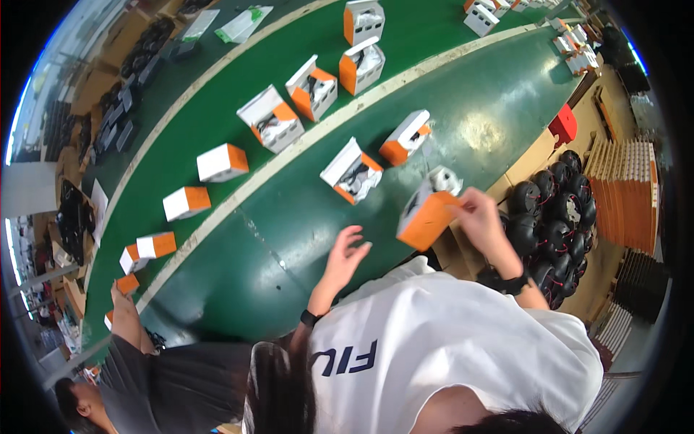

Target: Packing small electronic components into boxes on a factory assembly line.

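Note:
My right hand (481,220) pinches the edge of an orange and white cardboard box (428,223). This box is tilted at the near edge of the green worktable. At its far end a white piece (444,179) sticks up, but I cannot make out what it is. Over the table to the left, my left hand (345,258) is empty with its fingers apart. Two open boxes lie just beyond my hands: one box (352,172) shows black cable and white wrapping inside, and another box (406,137) stands to its right.
Beyond a pale rail (289,153), a green belt (228,119) carries several orange and white boxes, some open, some closed. A co-worker's hand (121,293) touches a small box at far left. Black round parts (553,224) are piled at right, near stacked brown cardboard (622,188).

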Tool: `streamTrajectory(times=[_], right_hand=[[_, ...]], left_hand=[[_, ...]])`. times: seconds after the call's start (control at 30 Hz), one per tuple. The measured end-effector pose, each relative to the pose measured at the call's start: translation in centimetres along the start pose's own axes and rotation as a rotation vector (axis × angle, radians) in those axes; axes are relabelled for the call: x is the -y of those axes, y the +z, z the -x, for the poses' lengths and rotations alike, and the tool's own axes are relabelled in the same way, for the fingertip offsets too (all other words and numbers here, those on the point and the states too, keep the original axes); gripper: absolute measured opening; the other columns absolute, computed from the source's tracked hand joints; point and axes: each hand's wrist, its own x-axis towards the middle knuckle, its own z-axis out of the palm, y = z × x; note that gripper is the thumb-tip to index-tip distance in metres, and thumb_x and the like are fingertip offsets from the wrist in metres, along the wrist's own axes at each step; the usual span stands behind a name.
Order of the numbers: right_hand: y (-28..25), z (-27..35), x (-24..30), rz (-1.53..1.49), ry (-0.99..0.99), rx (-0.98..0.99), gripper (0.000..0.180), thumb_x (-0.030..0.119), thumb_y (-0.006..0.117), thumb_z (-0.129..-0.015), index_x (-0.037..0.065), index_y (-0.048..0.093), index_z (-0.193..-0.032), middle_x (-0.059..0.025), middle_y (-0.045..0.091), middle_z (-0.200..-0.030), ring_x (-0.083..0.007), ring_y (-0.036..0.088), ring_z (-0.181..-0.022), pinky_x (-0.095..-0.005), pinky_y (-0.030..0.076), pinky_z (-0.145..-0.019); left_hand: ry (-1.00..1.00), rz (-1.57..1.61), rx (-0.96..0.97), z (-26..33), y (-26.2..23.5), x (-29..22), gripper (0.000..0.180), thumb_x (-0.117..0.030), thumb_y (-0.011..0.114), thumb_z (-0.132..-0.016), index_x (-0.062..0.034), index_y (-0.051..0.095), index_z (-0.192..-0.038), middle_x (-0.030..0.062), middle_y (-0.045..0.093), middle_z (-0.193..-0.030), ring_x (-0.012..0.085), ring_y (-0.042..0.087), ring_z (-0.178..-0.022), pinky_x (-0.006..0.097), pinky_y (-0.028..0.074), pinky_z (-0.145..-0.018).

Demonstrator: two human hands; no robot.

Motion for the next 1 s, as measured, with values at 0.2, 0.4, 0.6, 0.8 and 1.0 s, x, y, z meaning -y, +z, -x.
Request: streamTrajectory(times=[0.2, 0.4, 0.6, 0.8, 1.0], right_hand=[[12.4, 4.7, 0.0, -0.051, -0.197, 0.164, 0.010, 0.002, 0.066, -0.076, 0.002, 0.056, -0.076, -0.0154, 0.058, -0.072, -0.0326, 0.060, -0.067, -0.0366, 0.048, -0.059], [19.5, 6.7, -2.6, -0.009, -0.458, 0.408, 0.015, 0.006, 0.067, -0.077, 0.003, 0.057, -0.088, -0.0137, 0.060, -0.078, -0.0312, 0.060, -0.070, -0.0382, 0.049, -0.062], [15.4, 6.5, -0.8, -0.057, -0.386, 0.371, 0.031, 0.006, 0.063, -0.083, 0.005, 0.056, -0.112, -0.0114, 0.054, -0.106, -0.0224, 0.059, -0.081, -0.0312, 0.049, -0.072], [17.1, 3.3, -2.5, 0.033, -0.388, 0.455, 0.034, 0.017, 0.065, -0.085, 0.008, 0.057, -0.117, -0.0102, 0.051, -0.108, -0.0253, 0.059, -0.086, -0.0333, 0.049, -0.073], [18.1, 2.0, -2.8, 0.152, -0.436, 0.519, 0.042, 0.015, 0.070, -0.079, 0.009, 0.055, -0.118, -0.0096, 0.055, -0.105, -0.0273, 0.059, -0.079, -0.0343, 0.049, -0.069]], left_hand=[[-0.027, -0.106, 0.058, 4.1, 1.3, 1.4, 0.078, -0.033, 0.057, -0.092, 0.0014, 0.010, -0.145, 0.0228, 0.033, -0.139, 0.0308, 0.041, -0.124, 0.036, 0.035, -0.102], [0.019, -0.008, -0.143, 3.8, -2.8, 2.7, 0.070, -0.026, 0.060, -0.091, -0.0026, 0.020, -0.144, 0.0144, 0.037, -0.137, 0.0230, 0.039, -0.124, 0.034, 0.031, -0.105], [0.171, -0.226, -0.563, 6.7, -2.8, 3.4, 0.055, -0.023, 0.073, -0.080, 0.0016, 0.041, -0.118, 0.0163, 0.049, -0.110, 0.0246, 0.052, -0.101, 0.035, 0.044, -0.086], [0.176, -0.222, -0.751, 5.2, -2.1, 2.5, 0.048, -0.019, 0.083, -0.070, -0.0023, 0.039, -0.080, 0.0050, 0.043, -0.068, 0.0181, 0.045, -0.058, 0.034, 0.040, -0.053], [0.147, -0.237, -0.743, 5.8, -2.7, 0.5, 0.040, -0.016, 0.081, -0.071, -0.0005, 0.044, -0.078, 0.0103, 0.051, -0.073, 0.0209, 0.057, -0.065, 0.033, 0.048, -0.060]])
